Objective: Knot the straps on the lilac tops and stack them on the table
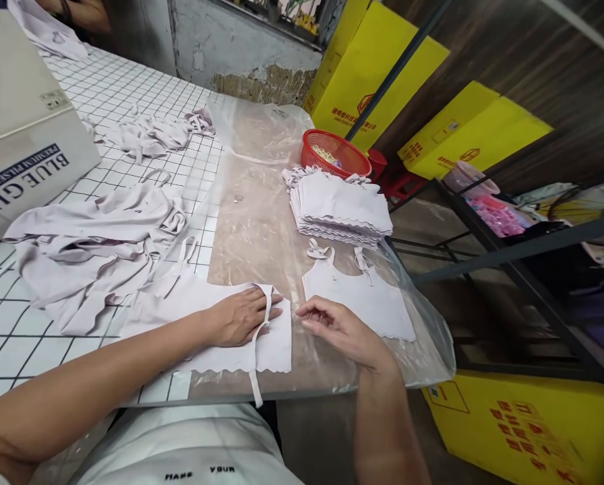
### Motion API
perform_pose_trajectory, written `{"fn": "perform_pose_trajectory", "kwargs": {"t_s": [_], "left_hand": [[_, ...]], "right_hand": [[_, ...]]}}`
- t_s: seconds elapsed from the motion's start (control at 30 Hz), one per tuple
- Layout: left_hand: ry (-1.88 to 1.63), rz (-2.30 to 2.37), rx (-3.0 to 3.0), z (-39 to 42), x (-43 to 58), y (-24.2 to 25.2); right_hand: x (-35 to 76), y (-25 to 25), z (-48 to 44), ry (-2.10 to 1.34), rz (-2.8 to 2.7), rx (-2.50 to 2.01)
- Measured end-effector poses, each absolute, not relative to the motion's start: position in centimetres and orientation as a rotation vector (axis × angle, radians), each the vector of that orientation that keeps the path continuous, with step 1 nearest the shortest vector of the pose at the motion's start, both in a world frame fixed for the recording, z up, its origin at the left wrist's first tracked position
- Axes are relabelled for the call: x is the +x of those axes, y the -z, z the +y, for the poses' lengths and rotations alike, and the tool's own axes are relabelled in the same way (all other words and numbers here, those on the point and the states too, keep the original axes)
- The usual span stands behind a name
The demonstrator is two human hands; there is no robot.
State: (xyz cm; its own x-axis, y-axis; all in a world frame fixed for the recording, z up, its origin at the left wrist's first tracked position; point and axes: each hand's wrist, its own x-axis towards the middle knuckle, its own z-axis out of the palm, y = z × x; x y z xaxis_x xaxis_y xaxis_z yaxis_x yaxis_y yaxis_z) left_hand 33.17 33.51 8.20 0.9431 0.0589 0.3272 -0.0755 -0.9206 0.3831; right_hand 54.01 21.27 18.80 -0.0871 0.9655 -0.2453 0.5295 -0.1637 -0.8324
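Note:
My left hand (244,315) lies flat on a pale lilac camisole top (180,310) spread on the table, fingers stretched out. One thin strap (255,357) of this top crosses over the fingers and hangs past the table's front edge. Just to the right, my right hand (335,327) hovers with loosely bent fingers, thumb apart, and nothing visible in it. Beside and partly behind it lies a second camisole (355,289), laid flat with its straps upward. Farther back rises a neat stack of folded camisoles (342,209).
Crumpled pale garments (94,242) lie at left near a beer carton (29,128). Clear plastic sheeting (251,215) covers the table's right part. Behind the stack stands a red basket (350,162). Yellow boxes (377,67) and a metal rack (524,269) flank the right. Another person's arm (87,15) shows top left.

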Motion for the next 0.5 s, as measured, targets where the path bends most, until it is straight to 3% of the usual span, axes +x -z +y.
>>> {"fn": "perform_pose_trajectory", "kwargs": {"t_s": [0.27,0.5], "left_hand": [[-0.480,-0.026,2.748,33.5,33.1,-8.5],[-0.476,0.004,2.661,33.8,33.1,-9.0]], "right_hand": [[49.9,-13.5,24.1,-1.227,-1.231,-1.845],[49.4,-12.3,25.1,-1.249,-1.097,-1.751]]}}
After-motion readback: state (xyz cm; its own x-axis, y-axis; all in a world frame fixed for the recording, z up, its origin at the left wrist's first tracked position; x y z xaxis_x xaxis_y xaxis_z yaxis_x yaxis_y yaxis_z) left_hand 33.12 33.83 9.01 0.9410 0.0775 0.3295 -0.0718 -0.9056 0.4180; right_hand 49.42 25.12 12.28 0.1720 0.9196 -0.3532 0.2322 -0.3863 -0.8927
